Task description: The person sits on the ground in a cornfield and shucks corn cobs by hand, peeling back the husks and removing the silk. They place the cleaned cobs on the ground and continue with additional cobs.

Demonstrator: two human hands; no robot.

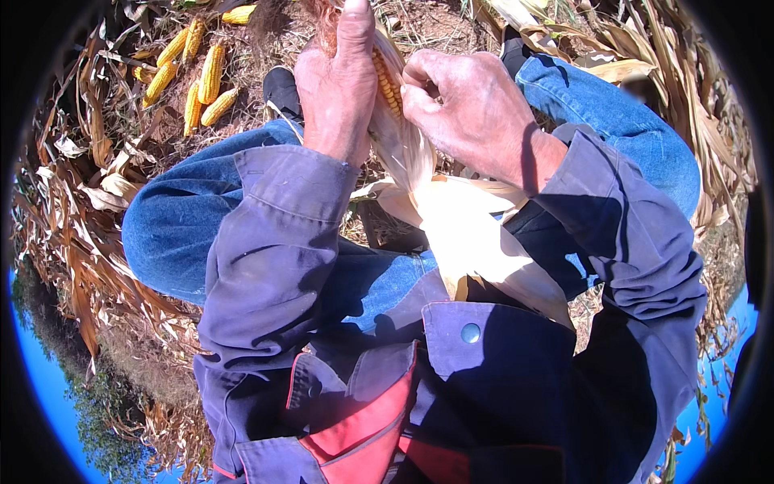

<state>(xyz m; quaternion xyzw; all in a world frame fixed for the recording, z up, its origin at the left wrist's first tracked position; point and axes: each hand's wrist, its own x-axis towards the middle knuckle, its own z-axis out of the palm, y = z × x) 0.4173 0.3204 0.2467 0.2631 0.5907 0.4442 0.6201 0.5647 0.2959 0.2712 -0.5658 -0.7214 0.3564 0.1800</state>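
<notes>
My left hand (335, 91) is wrapped around an ear of corn (386, 81), thumb pointing up along it. Yellow kernels show in a narrow strip between the pale husk leaves, and reddish-brown corn silk (325, 24) hangs at the upper end. To the right, my right hand (478, 112) has its thumb and curled fingers pinched at the edge of the dry husk (404, 151), beside the bare kernels. Peeled husk leaves (468, 227) spread below the ear over my lap, glaring in the sun. My left palm hides much of the ear.
Several husked corn ears (211, 75) lie on the ground at upper left. Dry corn stalks and leaves (84, 230) crowd the left side, with more stalks (683, 72) at right. My bent knees (175, 212) in jeans flank the work, and a dark shoe (282, 94) is near my left wrist.
</notes>
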